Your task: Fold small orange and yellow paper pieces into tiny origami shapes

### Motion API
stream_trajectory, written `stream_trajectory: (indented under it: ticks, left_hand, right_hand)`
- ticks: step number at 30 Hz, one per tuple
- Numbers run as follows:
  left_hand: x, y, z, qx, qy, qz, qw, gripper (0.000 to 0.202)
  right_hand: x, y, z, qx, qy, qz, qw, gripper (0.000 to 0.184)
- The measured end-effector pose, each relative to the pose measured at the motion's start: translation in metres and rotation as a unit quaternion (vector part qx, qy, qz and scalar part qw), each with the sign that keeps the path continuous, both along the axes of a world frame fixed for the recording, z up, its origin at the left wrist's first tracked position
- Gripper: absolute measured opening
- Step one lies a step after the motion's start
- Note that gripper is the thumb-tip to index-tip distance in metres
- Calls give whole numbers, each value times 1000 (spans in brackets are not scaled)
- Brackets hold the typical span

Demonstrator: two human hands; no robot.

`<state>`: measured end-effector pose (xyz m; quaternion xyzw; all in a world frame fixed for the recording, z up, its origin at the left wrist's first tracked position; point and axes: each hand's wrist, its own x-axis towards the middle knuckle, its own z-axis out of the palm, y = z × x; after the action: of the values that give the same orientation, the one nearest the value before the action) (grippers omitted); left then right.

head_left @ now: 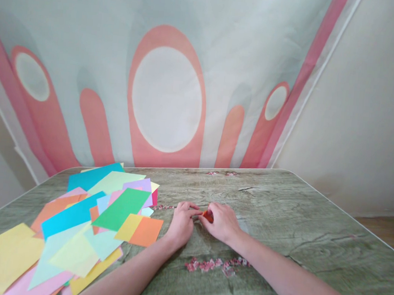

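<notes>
Near the middle of the table, a small piece of orange paper [208, 217] shows between my two hands. It looks folded, though fingers cover most of it. My right hand [223, 221] is closed around it, with thumb and fingertips pinching the paper from the right. From the other side, my left hand [183, 223] reaches in with its fingers close together, and its fingertips press on the paper's left end. The exact shape of the paper cannot be made out.
Many coloured sheets lie in a loose pile on the left, including a green sheet [123, 209], a yellow sheet [6, 255] and an orange square [146, 231]. The wood-patterned table [280, 217] has printed pink flowers. Behind it hangs a pink-and-grey patterned backdrop [167, 95].
</notes>
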<state>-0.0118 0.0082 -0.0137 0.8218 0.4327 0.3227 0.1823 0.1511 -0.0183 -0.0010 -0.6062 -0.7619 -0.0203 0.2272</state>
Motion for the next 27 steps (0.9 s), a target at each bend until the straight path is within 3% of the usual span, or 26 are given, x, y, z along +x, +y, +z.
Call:
stream_trajectory:
  ticks: [7, 16, 21, 27]
  left_hand:
    - [0, 2, 0, 7, -13, 5, 1000, 52]
    - [-1, 1, 1, 12, -5, -5, 1000, 42]
    - [-1, 2, 4, 12, -1, -10, 1000, 38]
    - [-1, 3, 4, 10, 4, -13, 1000, 32]
  right_hand:
    - [8, 10, -1, -22, -53, -34, 998, 19]
    - [40, 38, -12, -83, -16, -102, 991, 17]
    - [86, 64, -14, -91, -2, -160, 983, 18]
    - [173, 96, -17, -114, 30, -264, 957, 20]
